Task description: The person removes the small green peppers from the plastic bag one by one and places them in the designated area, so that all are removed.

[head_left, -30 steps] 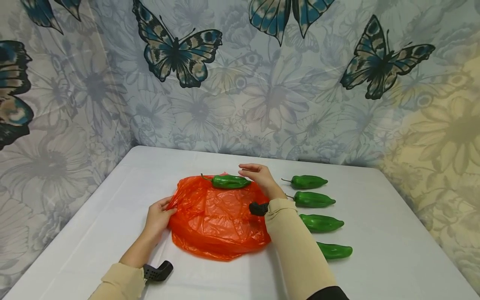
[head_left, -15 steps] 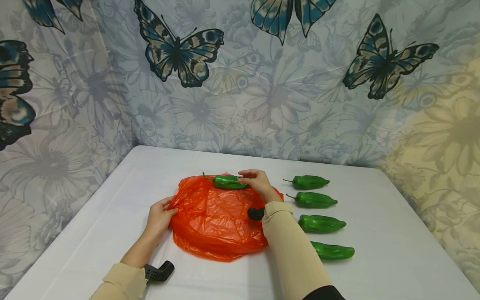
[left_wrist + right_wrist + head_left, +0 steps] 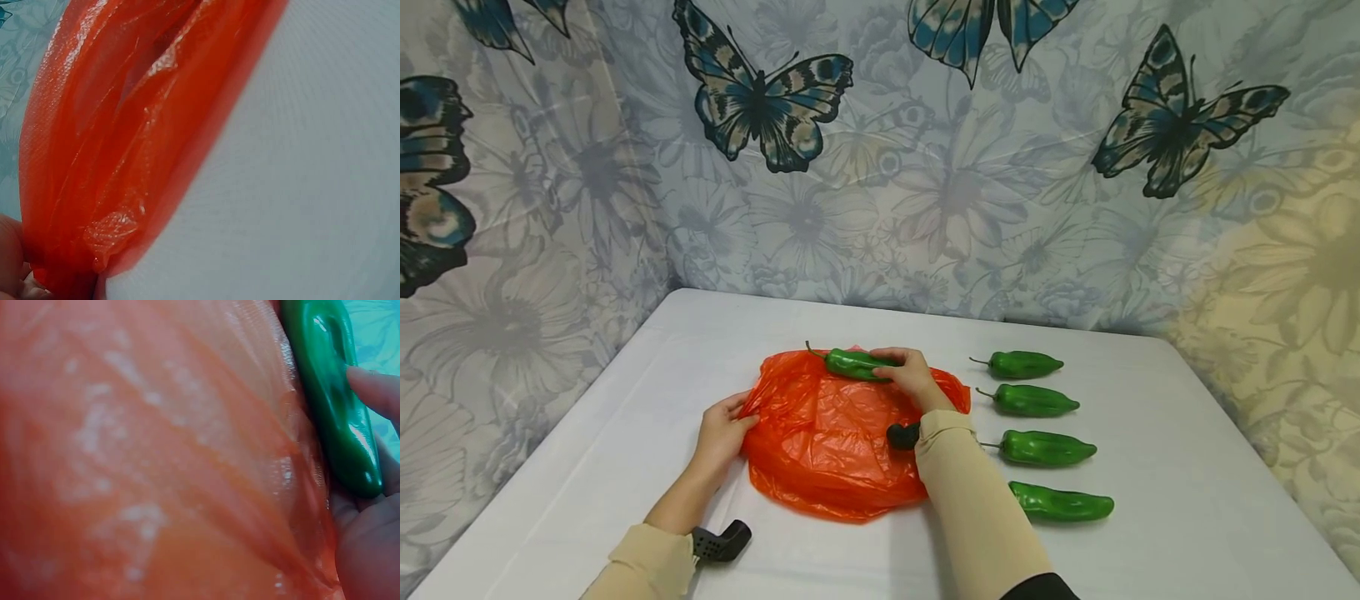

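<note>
A red plastic bag lies spread and crinkled on the white table. On its left edge, my left hand pinches the gathered plastic; the left wrist view shows the bunched folds between thumb and fingers. A long green pepper is over the far part of the bag, its thin stem pointing left. My right hand holds this pepper by its tip end. In the right wrist view the thumb presses one side of the pepper, with other fingers beneath it.
Right of the bag, several more green peppers lie in a column on the table: the farthest pepper, a second pepper, a third pepper, and the nearest pepper beside my right sleeve. A butterfly-print cloth hangs behind.
My right hand has come down and left onto the pepper over the bag and taken hold of its tip end. That pepper has tilted slightly. My left hand keeps its grip on the bag.
</note>
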The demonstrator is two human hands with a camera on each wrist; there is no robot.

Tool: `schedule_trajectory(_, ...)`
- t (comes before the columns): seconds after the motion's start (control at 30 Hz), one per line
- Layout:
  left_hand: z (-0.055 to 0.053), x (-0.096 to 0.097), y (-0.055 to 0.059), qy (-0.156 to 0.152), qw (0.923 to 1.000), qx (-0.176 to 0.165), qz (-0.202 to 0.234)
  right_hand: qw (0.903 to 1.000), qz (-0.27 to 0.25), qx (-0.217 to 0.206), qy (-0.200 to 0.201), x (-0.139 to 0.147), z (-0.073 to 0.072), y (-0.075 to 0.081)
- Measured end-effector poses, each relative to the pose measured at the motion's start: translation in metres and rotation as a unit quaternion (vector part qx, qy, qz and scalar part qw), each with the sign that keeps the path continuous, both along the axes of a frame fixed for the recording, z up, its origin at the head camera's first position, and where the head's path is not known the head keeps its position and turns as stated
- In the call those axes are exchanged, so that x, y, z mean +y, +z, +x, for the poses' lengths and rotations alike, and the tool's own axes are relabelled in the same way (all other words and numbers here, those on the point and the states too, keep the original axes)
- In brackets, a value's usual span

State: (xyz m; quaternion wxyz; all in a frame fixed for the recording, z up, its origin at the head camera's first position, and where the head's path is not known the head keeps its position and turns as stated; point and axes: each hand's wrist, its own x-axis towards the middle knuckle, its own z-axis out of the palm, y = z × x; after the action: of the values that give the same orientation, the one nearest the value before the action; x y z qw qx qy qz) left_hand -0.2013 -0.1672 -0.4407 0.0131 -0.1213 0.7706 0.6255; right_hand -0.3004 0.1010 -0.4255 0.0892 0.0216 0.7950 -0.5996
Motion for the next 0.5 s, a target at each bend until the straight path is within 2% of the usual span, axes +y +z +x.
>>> schedule_trajectory(0.17,-0.0005,0.0009,0.0004,0.000,1.0000,0.001,0.004,0.9998,0.006,0.016,0.002,0.0007,-0.0008,-0.0050)
schedule_trajectory(0.5,0.0005,0.0006,0.0020,-0.005,1.0000,-0.004,0.004,0.9998,-0.013,0.017,0.006,-0.0009,0.0025,-0.0072)
